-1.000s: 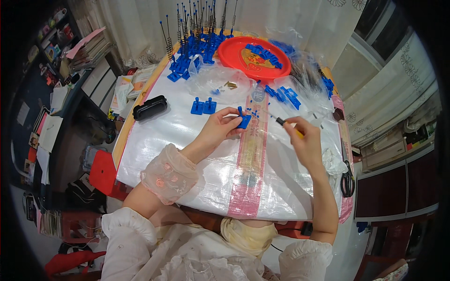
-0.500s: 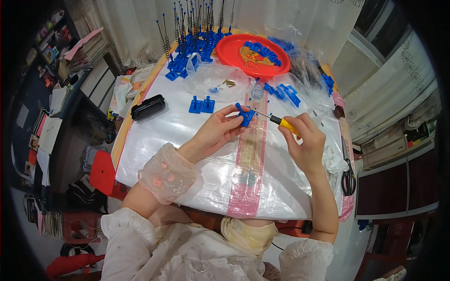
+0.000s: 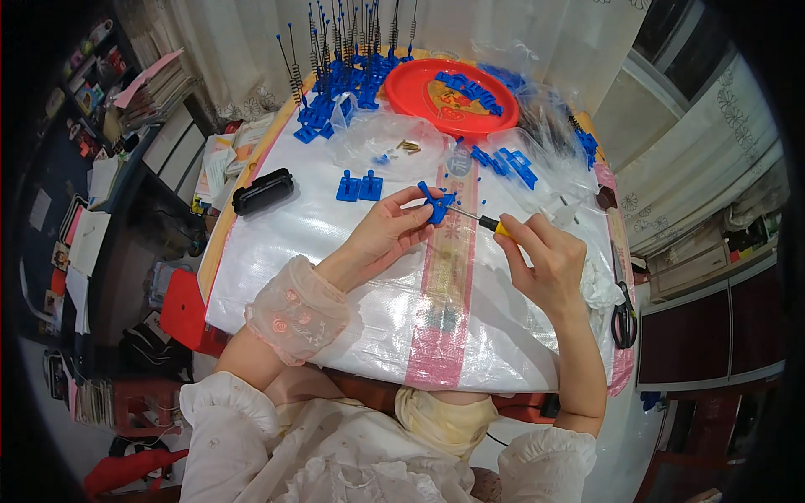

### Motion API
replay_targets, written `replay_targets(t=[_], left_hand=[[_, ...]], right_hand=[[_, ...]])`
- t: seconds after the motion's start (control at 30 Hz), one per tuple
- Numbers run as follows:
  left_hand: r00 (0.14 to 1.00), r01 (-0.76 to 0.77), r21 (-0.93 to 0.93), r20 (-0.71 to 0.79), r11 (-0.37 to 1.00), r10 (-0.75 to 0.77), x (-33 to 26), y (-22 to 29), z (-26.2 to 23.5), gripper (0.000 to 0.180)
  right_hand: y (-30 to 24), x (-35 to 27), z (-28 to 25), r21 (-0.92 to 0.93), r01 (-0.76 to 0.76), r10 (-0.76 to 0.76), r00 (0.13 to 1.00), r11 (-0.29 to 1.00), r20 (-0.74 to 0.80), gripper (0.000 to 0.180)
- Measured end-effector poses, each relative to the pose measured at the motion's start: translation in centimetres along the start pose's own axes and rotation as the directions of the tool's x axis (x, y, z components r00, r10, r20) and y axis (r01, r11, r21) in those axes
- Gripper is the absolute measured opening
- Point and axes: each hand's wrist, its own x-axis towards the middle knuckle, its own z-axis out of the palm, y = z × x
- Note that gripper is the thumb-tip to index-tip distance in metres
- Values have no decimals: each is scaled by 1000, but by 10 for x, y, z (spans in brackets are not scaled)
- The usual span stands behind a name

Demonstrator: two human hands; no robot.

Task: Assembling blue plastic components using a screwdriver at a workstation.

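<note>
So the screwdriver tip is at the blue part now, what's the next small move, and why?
Probably seat the tip squarely and start turning. The left hand pinches the small blue plastic part above the table, and the right hand aims the yellow-handled screwdriver at it, shaft tip meeting the part. Whether it sits in a screw head is too small to tell.

One view only, worn on the head, looking steeply down over the person's own chest onto the worktop (image 3: 335, 251). It sits close: the forearms rise from the lower edge and both hands meet near the picture's middle. The fisheye bends the worktop's edges and crowds shelves on the left, a window on the right, into the dark rim.
</note>
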Motion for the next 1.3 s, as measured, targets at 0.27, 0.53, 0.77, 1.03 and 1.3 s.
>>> replay_targets(t=[0.27,0.53,0.77,1.03,1.3], left_hand=[[1000,27,42,10,999,-27,0,1,-3,30],[1000,19,121,-9,992,-18,1,1,-1,35],[999,-12,174,-31,985,18,1,0,0,31],[996,-48,292,-53,955,67,3,-1,-5,24],[993,-108,363,-2,926,116,4,-2,-8,22]], right_hand=[[-1,0,2,-12,23,-23,1000,1000,15,25],[0,0,3,-23,49,-49,999,999,2,25],[0,-1,2,-61,77,-76,997,995,23,25],[2,-2,6,-5,62,-62,995,998,82,24],[5,-3,11,126,-18,4,993,992,115,18]])
